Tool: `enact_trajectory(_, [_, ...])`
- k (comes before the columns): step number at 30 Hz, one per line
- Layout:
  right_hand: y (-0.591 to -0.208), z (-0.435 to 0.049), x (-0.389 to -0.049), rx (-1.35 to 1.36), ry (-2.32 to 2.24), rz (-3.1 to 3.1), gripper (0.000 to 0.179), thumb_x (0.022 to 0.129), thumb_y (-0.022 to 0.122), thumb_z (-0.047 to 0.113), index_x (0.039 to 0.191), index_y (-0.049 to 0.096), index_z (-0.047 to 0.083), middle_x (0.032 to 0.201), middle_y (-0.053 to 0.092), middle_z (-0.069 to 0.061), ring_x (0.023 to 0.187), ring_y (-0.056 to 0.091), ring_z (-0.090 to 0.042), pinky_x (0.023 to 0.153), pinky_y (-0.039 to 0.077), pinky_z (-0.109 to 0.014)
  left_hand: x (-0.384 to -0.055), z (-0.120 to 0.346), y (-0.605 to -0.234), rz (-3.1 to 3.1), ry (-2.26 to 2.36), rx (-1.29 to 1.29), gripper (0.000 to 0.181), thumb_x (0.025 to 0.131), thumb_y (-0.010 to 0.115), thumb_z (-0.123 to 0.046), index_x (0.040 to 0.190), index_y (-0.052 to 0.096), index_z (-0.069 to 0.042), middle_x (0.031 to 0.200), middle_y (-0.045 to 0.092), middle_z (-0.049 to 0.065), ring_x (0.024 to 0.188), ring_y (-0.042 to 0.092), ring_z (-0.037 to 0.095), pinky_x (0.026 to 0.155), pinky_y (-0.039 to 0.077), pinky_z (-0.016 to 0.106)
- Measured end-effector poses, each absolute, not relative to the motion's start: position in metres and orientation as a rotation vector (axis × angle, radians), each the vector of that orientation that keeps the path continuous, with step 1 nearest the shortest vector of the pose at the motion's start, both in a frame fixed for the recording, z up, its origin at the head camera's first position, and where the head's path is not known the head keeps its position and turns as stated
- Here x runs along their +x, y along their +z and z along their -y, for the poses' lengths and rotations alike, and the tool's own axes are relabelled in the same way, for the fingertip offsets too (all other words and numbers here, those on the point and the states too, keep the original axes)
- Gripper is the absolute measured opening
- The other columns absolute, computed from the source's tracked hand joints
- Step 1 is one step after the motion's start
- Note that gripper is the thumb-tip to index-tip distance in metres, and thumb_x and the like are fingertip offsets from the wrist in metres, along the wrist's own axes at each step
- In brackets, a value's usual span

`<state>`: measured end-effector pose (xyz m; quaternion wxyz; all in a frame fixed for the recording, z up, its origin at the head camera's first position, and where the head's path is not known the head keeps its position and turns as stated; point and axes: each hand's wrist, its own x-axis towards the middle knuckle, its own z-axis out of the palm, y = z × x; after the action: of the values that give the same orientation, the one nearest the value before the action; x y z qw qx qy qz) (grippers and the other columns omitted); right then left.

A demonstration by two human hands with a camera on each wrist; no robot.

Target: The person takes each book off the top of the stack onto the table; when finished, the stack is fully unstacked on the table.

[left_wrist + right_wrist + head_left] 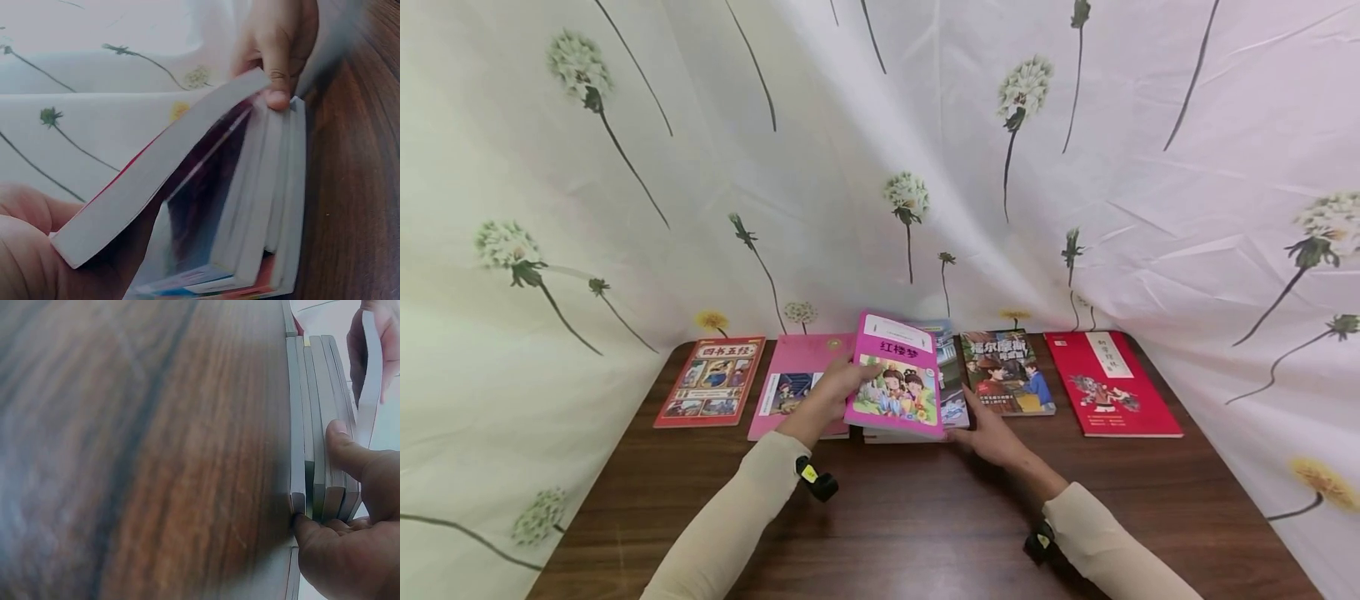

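Observation:
A pink book [895,375] with two cartoon figures on its cover is held tilted over a stack of books [955,383] at the back middle of the table. My left hand [835,392] grips its left edge, thumb on the cover; the left wrist view shows a wedge-shaped gap between this book [162,169] and the stack [250,206]. At the stack's front right corner is my right hand [996,433]. Its thumb [347,450] presses the front edges of the stacked books [325,425], while the other fingers bend along the right side.
Left of the stack lie a pink book [797,354] and a red-orange book [711,383]. To the right are a dark comic-style book [1007,375] and a red book [1116,383]. A flower-printed cloth [850,208] hangs behind the wooden table [910,525].

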<state>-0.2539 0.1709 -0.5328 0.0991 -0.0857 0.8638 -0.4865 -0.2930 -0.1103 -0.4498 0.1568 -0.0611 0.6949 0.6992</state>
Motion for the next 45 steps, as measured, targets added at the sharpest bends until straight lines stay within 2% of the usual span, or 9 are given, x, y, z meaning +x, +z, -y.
enact_trajectory(5, [-0.531,-0.171,-0.253,-0.220,-1.419,-2.551,0.105,0.095,0.082,0.035,0.172,0.016,0.010,0.175,0.023,-0.025,0.162,0.021,-0.047,0.129,0.023,-0.066,-0.291,0.118,-0.444,-1.987,2.039,-0.232,0.071,0.105,0.068,-0.027,0.165,0.030,-0.015,0.124,0.069,0.017,0.091,0.077,0.022,0.079,0.068,0.043])
enact_trajectory(7, [-0.531,-0.171,-0.253,-0.207,-1.412,-2.549,0.106,0.094,0.083,0.038,0.172,0.016,0.010,0.175,0.022,-0.025,0.162,0.021,-0.047,0.129,0.023,-0.066,-0.290,0.122,-0.441,-1.973,2.055,-0.257,0.073,0.104,0.070,-0.032,0.163,0.030,-0.019,0.127,0.069,0.017,0.092,0.078,0.023,0.080,0.068,0.043])
enact_trajectory(11, [-0.531,-0.171,-0.253,-0.216,-1.399,-2.552,0.107,0.094,0.083,0.038,0.172,0.016,0.009,0.175,0.022,-0.026,0.162,0.021,-0.048,0.129,0.022,-0.066,-0.288,0.132,-0.434,-1.924,2.094,-0.256,0.060,0.103,0.072,-0.034,0.153,0.045,-0.017,0.124,0.072,0.014,0.094,0.080,0.024,0.082,0.068,0.045])
enact_trajectory(15, [-0.532,-0.171,-0.253,-0.216,-1.402,-2.549,0.106,0.094,0.083,0.037,0.172,0.016,0.009,0.175,0.023,-0.025,0.162,0.022,-0.047,0.130,0.022,-0.065,-0.288,0.144,-0.426,-1.897,2.116,-0.235,0.054,0.104,0.071,-0.028,0.151,0.049,-0.010,0.111,0.075,0.010,0.089,0.080,0.022,0.080,0.068,0.044])
enact_trajectory(20, [-0.533,-0.171,-0.254,-0.219,-1.407,-2.546,0.106,0.094,0.083,0.038,0.172,0.016,0.010,0.175,0.024,-0.024,0.160,0.028,-0.045,0.130,0.025,-0.064,-0.284,0.161,-0.416,-1.941,2.101,-0.244,0.058,0.104,0.071,-0.026,0.154,0.046,-0.009,0.107,0.075,0.007,0.087,0.079,0.020,0.078,0.068,0.041])
enact_trajectory(27, [-0.532,-0.171,-0.255,-0.250,-1.419,-2.560,0.107,0.094,0.083,0.037,0.172,0.016,0.008,0.174,0.025,-0.026,0.159,0.029,-0.047,0.128,0.027,-0.065,-0.275,0.187,-0.411,-1.985,2.104,-0.286,0.078,0.100,0.077,-0.036,0.162,0.034,-0.019,0.125,0.067,0.008,0.096,0.078,0.017,0.085,0.067,0.038])
enact_trajectory(35, [-0.532,-0.170,-0.254,-0.272,-1.411,-2.564,0.108,0.094,0.083,0.038,0.172,0.016,0.007,0.174,0.025,-0.026,0.147,0.045,-0.042,0.121,0.039,-0.062,-0.256,0.219,-0.409,-2.089,2.054,-0.298,0.082,0.097,0.079,-0.045,0.161,0.037,-0.015,0.111,0.072,-0.002,0.092,0.077,0.013,0.082,0.067,0.034])
enact_trajectory(39, [-0.532,-0.171,-0.254,-0.264,-1.420,-2.557,0.107,0.094,0.083,0.037,0.172,0.015,0.007,0.175,0.024,-0.026,0.156,0.036,-0.044,0.127,0.032,-0.063,-0.248,0.234,-0.411,-2.105,2.063,-0.270,0.081,0.095,0.079,-0.047,0.160,0.040,-0.018,0.108,0.074,-0.005,0.093,0.079,0.014,0.082,0.067,0.036])
enact_trajectory(45, [-0.533,-0.172,-0.255,-0.264,-1.420,-2.552,0.106,0.095,0.082,0.037,0.172,0.015,0.008,0.175,0.023,-0.025,0.157,0.034,-0.045,0.127,0.031,-0.064,-0.238,0.253,-0.414,-2.092,2.081,-0.194,0.072,0.100,0.076,-0.041,0.157,0.039,-0.019,0.105,0.074,-0.009,0.093,0.079,0.012,0.082,0.067,0.034])
